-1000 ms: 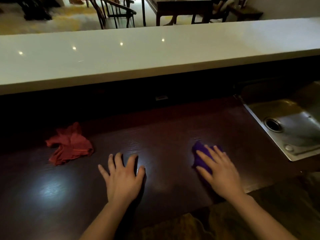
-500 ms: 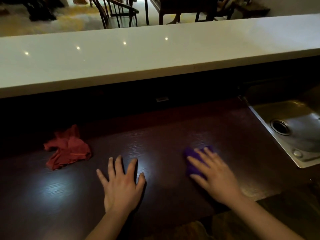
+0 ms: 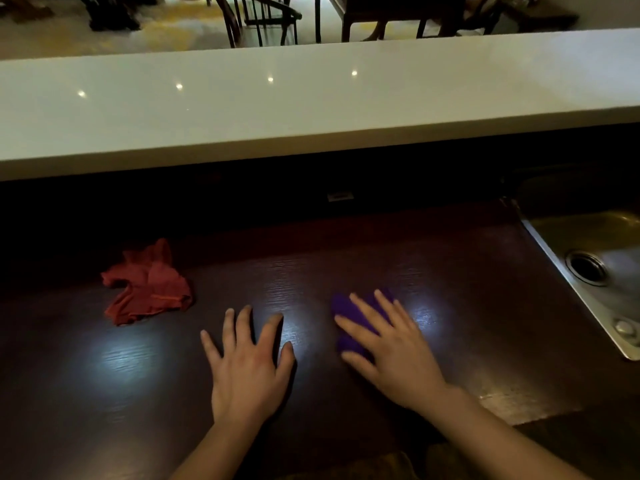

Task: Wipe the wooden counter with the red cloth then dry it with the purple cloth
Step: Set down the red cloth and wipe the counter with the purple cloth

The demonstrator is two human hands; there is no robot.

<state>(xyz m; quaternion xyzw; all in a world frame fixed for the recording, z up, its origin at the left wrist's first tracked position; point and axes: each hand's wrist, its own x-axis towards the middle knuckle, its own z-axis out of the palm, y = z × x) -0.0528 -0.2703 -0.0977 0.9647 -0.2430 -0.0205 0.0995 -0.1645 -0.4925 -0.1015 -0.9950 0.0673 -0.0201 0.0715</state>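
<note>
Down on the dark wooden desk (image 3: 450,271), the right hand (image 3: 391,348) lies flat on the purple cloth (image 3: 346,317), fingers spread wide and pressing it to the wood rather than gripping it. Most of that cloth is hidden under the palm; only its left edge and a bit between the fingers peek out. The left hand (image 3: 247,368) sits just beside it, also flat on the bare wood, fingers fanned out, holding nothing. Both forearms reach in from the bottom edge.

Over to the left, well apart from both hands, the red cloth (image 3: 149,285) lies crumpled in a loose heap on the desk, touched by no one. Patches of light glint off the wood grain near the hands. On the far right, a steel sink (image 3: 568,251) is set into the desk, its round drain (image 3: 586,267) showing. Behind it all runs a raised white ledge (image 3: 311,109) carrying small reflected light spots, with chairs (image 3: 263,19) on the floor beyond.
</note>
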